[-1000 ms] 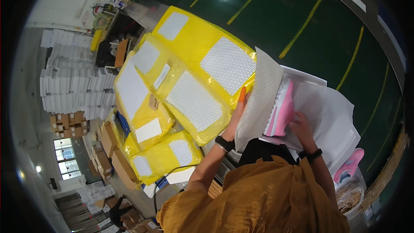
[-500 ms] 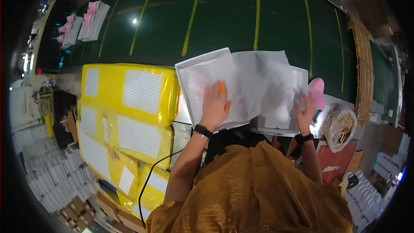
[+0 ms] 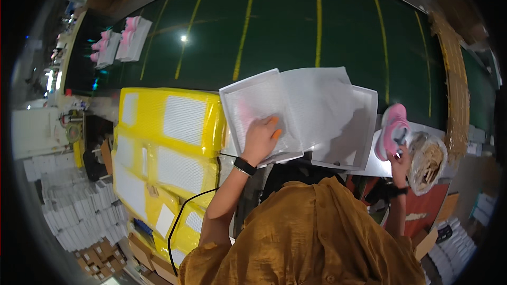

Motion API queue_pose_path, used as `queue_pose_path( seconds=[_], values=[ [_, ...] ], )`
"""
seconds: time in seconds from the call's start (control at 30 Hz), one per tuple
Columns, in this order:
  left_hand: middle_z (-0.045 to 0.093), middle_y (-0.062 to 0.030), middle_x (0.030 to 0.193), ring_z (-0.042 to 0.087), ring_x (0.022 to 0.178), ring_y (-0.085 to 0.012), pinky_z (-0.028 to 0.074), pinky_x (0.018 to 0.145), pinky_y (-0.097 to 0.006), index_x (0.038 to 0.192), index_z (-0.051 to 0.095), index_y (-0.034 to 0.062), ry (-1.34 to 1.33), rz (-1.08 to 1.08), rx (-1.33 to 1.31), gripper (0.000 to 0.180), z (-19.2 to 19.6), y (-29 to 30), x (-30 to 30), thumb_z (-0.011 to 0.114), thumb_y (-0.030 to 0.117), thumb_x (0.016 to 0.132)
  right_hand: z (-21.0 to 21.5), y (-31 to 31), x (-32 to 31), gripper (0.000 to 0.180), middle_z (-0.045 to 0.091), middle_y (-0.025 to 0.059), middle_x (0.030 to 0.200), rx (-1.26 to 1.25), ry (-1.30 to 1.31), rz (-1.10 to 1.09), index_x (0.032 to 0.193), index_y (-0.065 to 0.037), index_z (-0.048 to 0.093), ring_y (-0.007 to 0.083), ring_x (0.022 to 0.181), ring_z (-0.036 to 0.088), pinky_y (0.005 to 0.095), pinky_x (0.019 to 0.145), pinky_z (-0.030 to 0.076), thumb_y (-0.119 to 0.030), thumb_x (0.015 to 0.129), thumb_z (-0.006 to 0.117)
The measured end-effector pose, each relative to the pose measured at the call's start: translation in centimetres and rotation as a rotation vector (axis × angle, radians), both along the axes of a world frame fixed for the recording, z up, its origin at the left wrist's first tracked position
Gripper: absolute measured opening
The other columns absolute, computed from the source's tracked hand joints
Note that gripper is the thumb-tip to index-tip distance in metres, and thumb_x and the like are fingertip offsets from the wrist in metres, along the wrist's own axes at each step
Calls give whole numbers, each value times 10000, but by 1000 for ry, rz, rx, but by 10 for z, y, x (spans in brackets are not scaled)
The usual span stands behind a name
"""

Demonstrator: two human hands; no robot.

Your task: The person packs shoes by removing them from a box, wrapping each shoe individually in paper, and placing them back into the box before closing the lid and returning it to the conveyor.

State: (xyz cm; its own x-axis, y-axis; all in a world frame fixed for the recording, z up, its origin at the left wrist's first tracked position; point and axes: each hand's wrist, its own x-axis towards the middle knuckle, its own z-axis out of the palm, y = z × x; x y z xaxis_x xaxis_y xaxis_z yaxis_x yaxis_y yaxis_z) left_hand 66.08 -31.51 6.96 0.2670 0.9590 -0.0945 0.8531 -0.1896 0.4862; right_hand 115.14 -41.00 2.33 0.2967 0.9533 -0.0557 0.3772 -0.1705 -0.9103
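Observation:
At the right, a pink sneaker (image 3: 392, 132) with a pale sole and grey inside is held at its near end by my right hand (image 3: 401, 164), fingers closed on it. My left hand (image 3: 259, 140), orange covers on its thumb and a finger, rests with bent fingers on white tissue paper (image 3: 319, 103); thumb and finger tips are apart. The paper spreads across an open white shoe box (image 3: 364, 111), hiding much of its inside. Through the sheet, a faint pink shape shows at the left half.
A green conveyor belt (image 3: 285, 26) with yellow lines runs beyond the box. Pink shoes on white boxes (image 3: 133, 39) sit at its far left. Yellow-wrapped packs (image 3: 182, 121) are stacked to my left. A clear bag of brown paper (image 3: 426, 163) stands right of the sneaker.
My right hand has moved right from the box edge and taken hold of the pink sneaker, which is now turned and nearer. My left hand's fingers have bent more on the tissue paper.

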Motion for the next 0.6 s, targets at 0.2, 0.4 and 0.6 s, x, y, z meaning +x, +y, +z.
queue_pose_path(
  seconds=[0.2,0.4,0.6],
  values=[
    [575,-89,1203,588,831,-217,502,665,-355,1311,571,159,25,-540,471,536,115,17,73,632,159,778,145,68,-125,302,526,276,1359,147,-109,497,692,-16,542,347,1186,602,338,849,508,13,593,826],
    [615,-37,1152,581,809,-178,492,627,-328,870,671,129,197,-463,293,222,137,11,25,720,269,706,131,91,-200,356,508,186,1411,84,239,811,1035,-53,638,297,1302,506,372,1001,450,-57,723,810],
    [590,-72,698,543,553,-158,448,528,-314,831,635,27,-491,328,-298,256,73,36,-62,755,254,821,26,61,-185,572,463,86,1396,-963,1025,129,1414,-83,364,222,1218,482,407,995,453,-278,944,626]
  ],
)
